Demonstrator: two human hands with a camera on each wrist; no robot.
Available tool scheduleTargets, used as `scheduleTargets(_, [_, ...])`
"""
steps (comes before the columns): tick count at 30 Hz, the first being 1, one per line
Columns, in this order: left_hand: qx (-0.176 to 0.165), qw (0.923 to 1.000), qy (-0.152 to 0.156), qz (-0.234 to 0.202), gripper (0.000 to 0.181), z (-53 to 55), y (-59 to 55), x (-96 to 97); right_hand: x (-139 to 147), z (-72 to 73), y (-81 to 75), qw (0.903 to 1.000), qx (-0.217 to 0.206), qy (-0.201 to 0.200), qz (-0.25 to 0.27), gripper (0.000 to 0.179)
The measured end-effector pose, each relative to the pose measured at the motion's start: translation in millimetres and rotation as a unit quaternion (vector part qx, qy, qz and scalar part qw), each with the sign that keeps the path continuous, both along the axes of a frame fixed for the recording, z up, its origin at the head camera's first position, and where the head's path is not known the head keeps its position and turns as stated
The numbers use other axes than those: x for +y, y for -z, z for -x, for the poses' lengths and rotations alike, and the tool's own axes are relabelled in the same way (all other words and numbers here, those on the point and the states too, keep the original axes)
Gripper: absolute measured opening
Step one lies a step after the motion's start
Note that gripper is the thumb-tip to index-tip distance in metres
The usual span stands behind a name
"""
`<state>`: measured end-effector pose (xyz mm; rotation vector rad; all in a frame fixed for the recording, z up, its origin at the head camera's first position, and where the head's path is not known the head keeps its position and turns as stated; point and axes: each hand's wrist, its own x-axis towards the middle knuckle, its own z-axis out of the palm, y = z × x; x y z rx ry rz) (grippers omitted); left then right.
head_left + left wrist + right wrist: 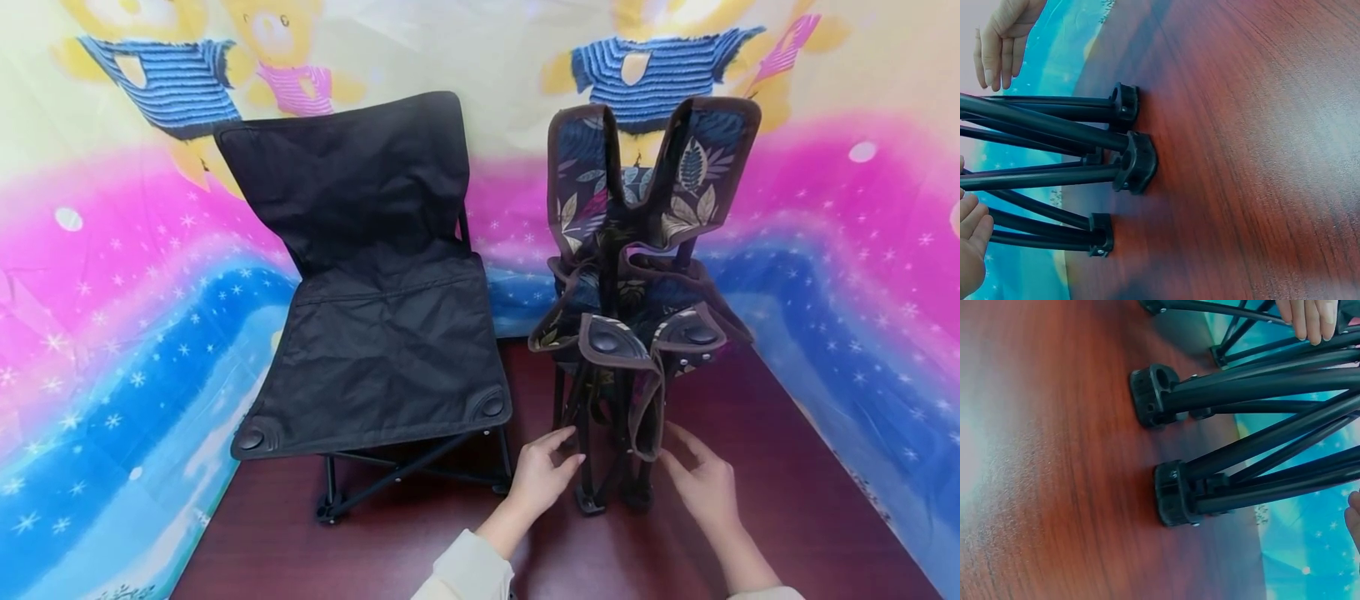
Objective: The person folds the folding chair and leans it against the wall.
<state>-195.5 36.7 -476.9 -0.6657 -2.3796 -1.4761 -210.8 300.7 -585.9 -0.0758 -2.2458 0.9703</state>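
A folding chair (693, 200) with dark leaf-patterned fabric stands partly folded, its seat bunched up and its legs drawn close together. Beside its lower legs, on the left, is my left hand (542, 473), thumb and fingers spread apart with the fingertips right at a leg. On the other side my right hand (705, 485) has its fingers extended beside a hanging flap of the fabric. Both wrist views show the black tube legs (1060, 178) ending in plastic feet (1172, 494) on the table. Neither palm is wrapped around a leg.
Left of it stands an unfolded black folding chair (382, 350), with crossed legs under its seat. Both are on a dark red wood-grain table (420, 554). A cloth backdrop (135, 333) with bears and snowflakes hangs behind and along the sides.
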Motion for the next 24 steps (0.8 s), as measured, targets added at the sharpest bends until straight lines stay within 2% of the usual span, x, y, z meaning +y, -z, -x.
scheduleTargets(1, [-0.008,1.0,-0.003,0.0,0.034,0.6,0.7,0.2,-4.5,-4.2,-10.6,0.9996,0.003,-0.023,0.015,0.042])
scheduleTargets(5, [-0.038,0.9992,-0.011,-0.004,0.035,3.1,1.6,2.0,-21.8,-17.0,-45.0,0.9967,-0.011,-0.05,0.063,0.038])
scheduleTargets(6, [-0.047,0.9988,-0.01,-0.007,0.035,3.8,1.5,2.8,-23.6,-17.2,-47.2,0.9974,-0.017,-0.042,0.056,0.038])
scheduleTargets(7, [-0.056,0.9983,-0.009,-0.013,0.035,4.7,1.3,3.8,-25.8,-18.0,-50.3,0.9964,-0.021,-0.043,0.07,0.037])
scheduleTargets(10, [-0.074,0.9967,-0.009,-0.032,0.034,7.2,1.8,6.9,-21.3,-12.8,-43.1,0.9979,-0.045,-0.03,0.036,0.036])
scheduleTargets(12, [-0.077,0.9957,-0.007,-0.051,0.032,8.8,2.8,9.2,-16.9,-7.6,-34.9,0.998,-0.05,-0.025,0.03,0.035])
scheduleTargets(13, [-0.078,0.9952,-0.008,-0.058,0.032,9.5,3.6,10.3,-17.8,-7.7,-37.0,0.9976,-0.056,-0.026,0.031,0.035])
scheduleTargets(15, [-0.082,0.994,-0.008,-0.073,0.03,10.8,5.1,12.4,-23.1,-11.4,-48.1,0.9974,-0.062,-0.028,0.026,0.033])
scheduleTargets(19, [-0.094,0.9924,-0.009,-0.079,0.028,13.4,7.2,15.9,-43.5,-27.0,-88.7,0.9948,-0.085,-0.039,0.04,0.032])
scheduleTargets(21, [-0.104,0.992,-0.011,-0.072,0.027,15.0,7.2,16.8,-48.9,-29.8,-97.8,0.9943,-0.097,-0.031,0.033,0.029])
scheduleTargets(24, [-0.107,0.9924,-0.009,-0.061,0.025,17.3,6.8,17.3,-51.6,-29.9,-102.2,0.9927,-0.115,-0.028,0.022,0.027])
